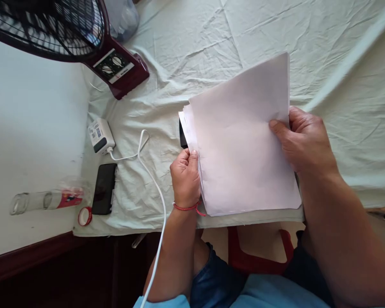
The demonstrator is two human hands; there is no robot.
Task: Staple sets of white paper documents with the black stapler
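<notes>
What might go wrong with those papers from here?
The papers stick out unevenly at their left edge, so some might slip if the left hand loosens its grip.
The fan faces the table area; if running, it might ruffle them, though I can't tell whether it's on.
The white cable passes close to the left forearm and could snag.

Fan panel [113, 66] and white box [101, 135] bear print — none of it legible.

White paper stack [244, 149], left edge uneven
</notes>
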